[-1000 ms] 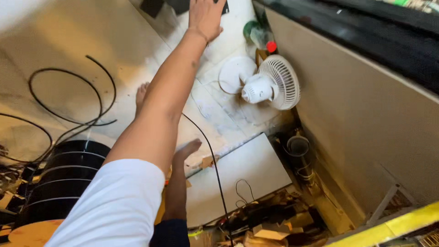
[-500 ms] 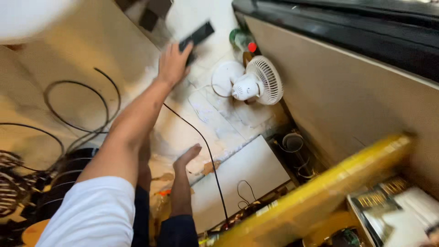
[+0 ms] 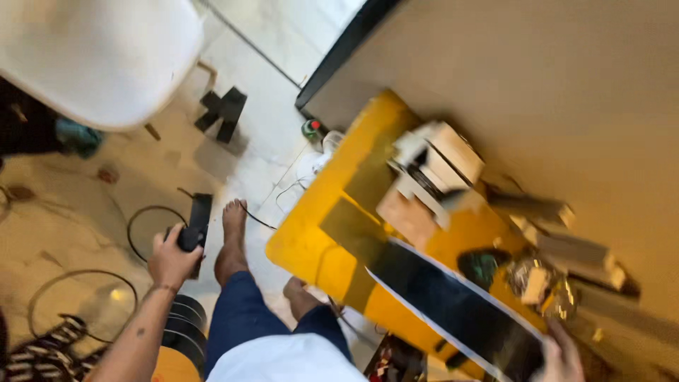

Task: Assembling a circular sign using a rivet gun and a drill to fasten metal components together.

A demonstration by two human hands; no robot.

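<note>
My left hand (image 3: 172,259) is low on the left, closed round one end of a flat black bar (image 3: 199,221) held over the floor. Just right of that hand are my bare feet (image 3: 232,240) and blue trouser legs. My right hand (image 3: 562,351) shows only in part at the bottom right corner. Its fingers lie at the end of a long shiny black strip (image 3: 453,304), and the grip is hidden. The strip lies across a yellow table top (image 3: 311,244).
Wooden blocks (image 3: 573,251), a white and grey block device (image 3: 433,166) and small metal parts lie on the yellow top beside a tan wall. On the floor are black cable loops (image 3: 145,226), more black bars (image 3: 223,113), a white chair seat (image 3: 99,56) and stacked black rings (image 3: 180,322).
My left arm, stretched far out over the floor, took hold of the black bar and drew back near my feet. The view swung right onto the yellow table, and my right hand came into sight.
</note>
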